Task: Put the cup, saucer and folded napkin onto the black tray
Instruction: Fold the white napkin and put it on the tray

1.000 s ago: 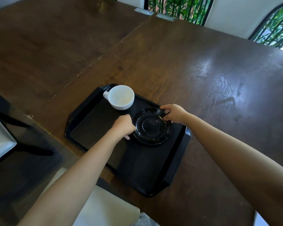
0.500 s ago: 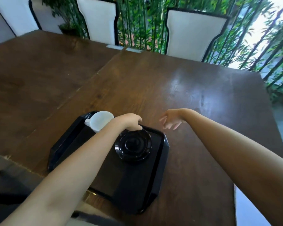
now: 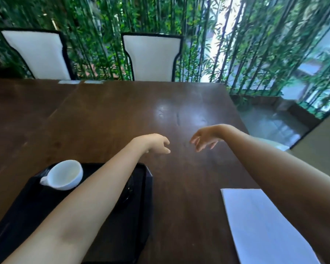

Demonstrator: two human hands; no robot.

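Both hands hang empty above the middle of the table (image 3: 107, 115): the left hand (image 3: 156, 143) loosely curled, the right hand (image 3: 206, 138) with fingers spread. At lower left the white cup (image 3: 64, 175) stands on the black tray (image 3: 17, 212), and the saucer (image 3: 129, 189) there is mostly hidden behind the left forearm. The folded napkin (image 3: 259, 223) lies on the table at lower right, well apart from the tray.

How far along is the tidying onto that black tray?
Mostly done. The white cup sits on the black tray, and the dark saucer lies there too, largely hidden under the forearm. In hand: nothing; the left hand and right hand hover empty. Left: the folded napkin, on the table beside the tray.
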